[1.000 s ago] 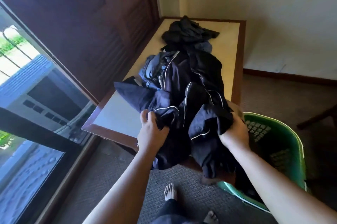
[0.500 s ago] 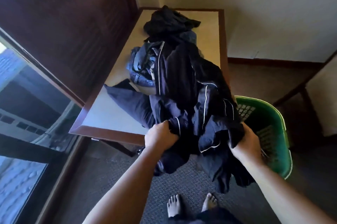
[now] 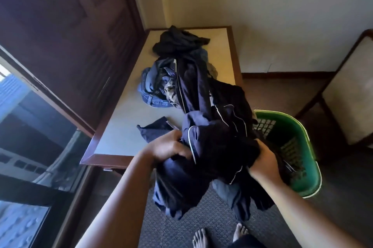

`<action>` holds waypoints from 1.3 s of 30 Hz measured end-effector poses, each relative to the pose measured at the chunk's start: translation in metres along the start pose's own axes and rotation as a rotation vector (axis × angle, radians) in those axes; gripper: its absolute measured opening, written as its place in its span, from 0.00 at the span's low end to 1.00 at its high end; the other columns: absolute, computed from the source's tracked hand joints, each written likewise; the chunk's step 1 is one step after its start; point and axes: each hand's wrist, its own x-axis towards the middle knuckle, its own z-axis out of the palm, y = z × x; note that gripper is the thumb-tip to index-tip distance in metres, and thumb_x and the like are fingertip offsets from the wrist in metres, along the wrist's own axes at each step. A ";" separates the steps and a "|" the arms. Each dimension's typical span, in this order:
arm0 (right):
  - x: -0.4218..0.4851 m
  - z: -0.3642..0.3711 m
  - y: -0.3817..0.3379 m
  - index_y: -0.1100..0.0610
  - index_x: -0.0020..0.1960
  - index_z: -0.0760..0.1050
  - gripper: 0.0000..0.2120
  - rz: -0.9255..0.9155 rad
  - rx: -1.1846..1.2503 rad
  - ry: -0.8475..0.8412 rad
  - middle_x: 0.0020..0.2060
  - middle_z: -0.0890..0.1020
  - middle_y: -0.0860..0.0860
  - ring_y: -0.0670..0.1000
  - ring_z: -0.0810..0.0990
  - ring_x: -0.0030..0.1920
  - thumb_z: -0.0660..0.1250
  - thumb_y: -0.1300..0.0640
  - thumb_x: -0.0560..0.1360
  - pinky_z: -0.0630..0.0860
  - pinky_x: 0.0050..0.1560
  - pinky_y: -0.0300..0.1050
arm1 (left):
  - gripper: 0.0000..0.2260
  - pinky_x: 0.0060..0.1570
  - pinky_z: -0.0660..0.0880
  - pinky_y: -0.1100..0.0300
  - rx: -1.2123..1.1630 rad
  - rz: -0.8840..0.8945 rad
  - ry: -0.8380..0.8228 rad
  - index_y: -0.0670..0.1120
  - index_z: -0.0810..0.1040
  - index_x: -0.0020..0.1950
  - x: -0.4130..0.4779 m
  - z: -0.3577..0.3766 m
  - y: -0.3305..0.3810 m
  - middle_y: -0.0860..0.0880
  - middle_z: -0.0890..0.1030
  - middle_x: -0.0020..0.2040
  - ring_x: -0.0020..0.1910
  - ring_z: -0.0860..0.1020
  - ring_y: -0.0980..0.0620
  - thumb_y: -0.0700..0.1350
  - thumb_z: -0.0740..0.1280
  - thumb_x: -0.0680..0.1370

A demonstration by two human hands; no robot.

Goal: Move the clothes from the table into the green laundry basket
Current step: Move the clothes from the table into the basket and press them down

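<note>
off the near edge of the table (image 3: 121,138), you hold a bundle of dark navy clothes (image 3: 212,159) with white piping, bunched between both hands and hanging down toward the carpet (image 3: 181,229). your left hand (image 3: 171,146) has its fingers curled tight into the fabric by the table's near edge. your right hand (image 3: 264,164) clutches the other side, fingers buried in cloth, just off the table's near-right corner. one long navy piece runs from the bundle back across the tabletop, so the load is not yet free of the table.

the green laundry basket (image 3: 302,136) stands on the floor just beside that near-right corner, close under your right hand. you cannot tell from this view whether anything lies in it, since cloth and shadow hide its bottom.

judged from this, you are early to midway. this armful is lifted but not dropped in, and more waits on the table: blue jeans (image 3: 151,90) heaped at the middle, a black garment (image 3: 177,43) at the far end, and a navy flap (image 3: 153,128) near the near edge that may belong to the bundle. past the basket, away from the table, stands a wooden chair (image 3: 347,94).
</note>
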 end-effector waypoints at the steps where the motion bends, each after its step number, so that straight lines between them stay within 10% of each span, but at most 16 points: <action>1: 0.000 0.001 -0.005 0.48 0.50 0.78 0.15 -0.003 -0.017 -0.007 0.43 0.86 0.47 0.54 0.85 0.48 0.73 0.43 0.66 0.82 0.51 0.60 | 0.21 0.49 0.79 0.49 0.015 0.002 0.016 0.36 0.85 0.46 0.004 -0.001 -0.001 0.39 0.87 0.46 0.44 0.84 0.45 0.45 0.76 0.56; 7: 0.012 0.002 -0.037 0.52 0.44 0.76 0.24 -0.033 -0.032 0.052 0.37 0.83 0.48 0.50 0.82 0.41 0.65 0.31 0.64 0.79 0.46 0.53 | 0.15 0.55 0.80 0.49 0.283 0.013 0.491 0.52 0.82 0.47 0.041 0.001 0.006 0.52 0.88 0.46 0.51 0.85 0.50 0.53 0.78 0.63; 14: 0.069 -0.001 -0.061 0.49 0.45 0.76 0.21 -0.163 -0.017 0.052 0.40 0.82 0.46 0.53 0.82 0.44 0.63 0.32 0.66 0.79 0.48 0.54 | 0.20 0.50 0.77 0.53 0.626 0.106 0.626 0.49 0.82 0.53 0.102 -0.024 0.040 0.53 0.77 0.51 0.58 0.77 0.47 0.58 0.75 0.66; 18: 0.116 0.004 -0.075 0.49 0.45 0.77 0.22 -0.171 -0.002 -0.030 0.39 0.82 0.47 0.51 0.82 0.43 0.63 0.32 0.66 0.79 0.48 0.55 | 0.23 0.66 0.68 0.45 0.790 0.119 0.728 0.53 0.82 0.60 0.156 -0.047 0.061 0.52 0.75 0.64 0.68 0.67 0.43 0.59 0.76 0.67; 25: 0.183 0.020 -0.064 0.43 0.40 0.71 0.14 -0.026 -0.185 -0.315 0.39 0.81 0.45 0.57 0.82 0.46 0.60 0.36 0.60 0.79 0.48 0.51 | 0.24 0.76 0.36 0.27 0.968 -0.172 0.511 0.60 0.80 0.65 0.277 -0.098 0.093 0.48 0.35 0.85 0.83 0.31 0.40 0.63 0.75 0.70; 31: 0.200 0.025 -0.030 0.41 0.43 0.69 0.14 -0.064 -0.208 -0.358 0.37 0.78 0.42 0.58 0.85 0.50 0.71 0.58 0.71 0.74 0.43 0.44 | 0.25 0.72 0.62 0.37 0.872 -0.259 0.488 0.54 0.78 0.66 0.322 -0.089 0.074 0.46 0.78 0.68 0.70 0.73 0.42 0.57 0.75 0.70; 39: 0.202 0.021 -0.033 0.51 0.48 0.77 0.09 -0.162 -0.185 -0.296 0.38 0.81 0.46 0.58 0.85 0.47 0.68 0.54 0.67 0.80 0.44 0.52 | 0.18 0.44 0.77 0.48 0.755 0.171 0.812 0.44 0.77 0.51 0.261 -0.055 0.065 0.46 0.79 0.48 0.48 0.79 0.40 0.53 0.75 0.68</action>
